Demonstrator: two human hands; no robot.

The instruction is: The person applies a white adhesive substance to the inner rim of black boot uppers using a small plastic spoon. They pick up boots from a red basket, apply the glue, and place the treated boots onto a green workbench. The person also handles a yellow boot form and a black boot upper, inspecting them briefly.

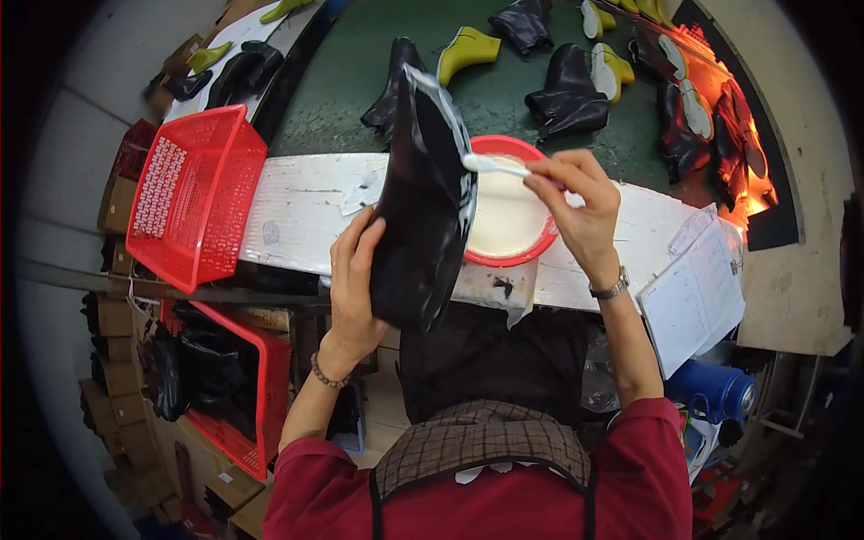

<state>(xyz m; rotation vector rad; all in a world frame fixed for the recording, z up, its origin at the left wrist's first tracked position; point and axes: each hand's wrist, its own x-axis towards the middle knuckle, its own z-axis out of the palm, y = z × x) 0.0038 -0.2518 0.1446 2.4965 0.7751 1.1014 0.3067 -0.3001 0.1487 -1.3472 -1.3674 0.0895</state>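
While my left hand [353,288] grips the glossy black rubber boot [423,202] from behind, holding it upright over the white worn workbench [297,211], my right hand [580,211] pinches a white-bristled brush [490,164] against the boot's upper edge. Just behind the boot sits a round red bowl of white glue [504,216]. A red plastic mesh basket [193,193] stands tilted at the left.

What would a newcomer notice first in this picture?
At centre, the left hand holds a black boot upright while the right hand puts a white brush to it, over a red bowl of white paste. A red basket sits at left.
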